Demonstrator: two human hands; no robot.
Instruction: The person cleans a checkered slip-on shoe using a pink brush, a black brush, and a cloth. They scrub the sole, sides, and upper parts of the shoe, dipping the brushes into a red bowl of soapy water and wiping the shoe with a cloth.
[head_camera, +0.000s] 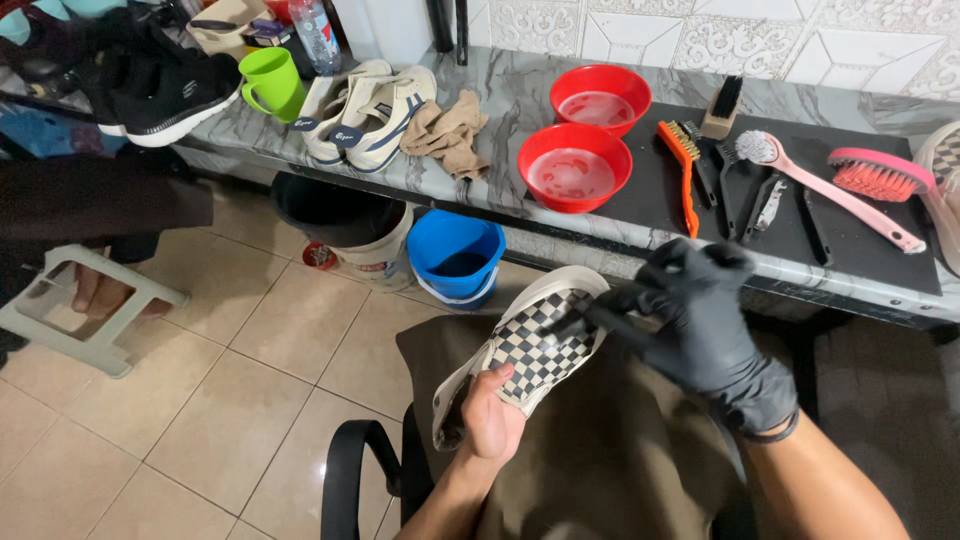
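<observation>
A black-and-white checkered slip-on shoe (535, 345) with a white sole rim lies over my lap, toe pointing away from me. My left hand (490, 415), bare, grips its heel end from below. My right hand (700, 320) wears a black glove and holds a thin dark tool (600, 318) whose tip rests on the checkered upper near the toe. What kind of tool it is I cannot tell. A brown apron (610, 450) covers my lap under the shoe.
On the marble counter (520, 100) stand two red bowls (575, 165) of water, several brushes (685, 160) on a black mat, a pink brush (880, 172), a beige cloth (450, 130), white sneakers (365, 110), a green mug (270, 82). A blue bucket (457, 255) and a dark bucket (345, 222) sit below.
</observation>
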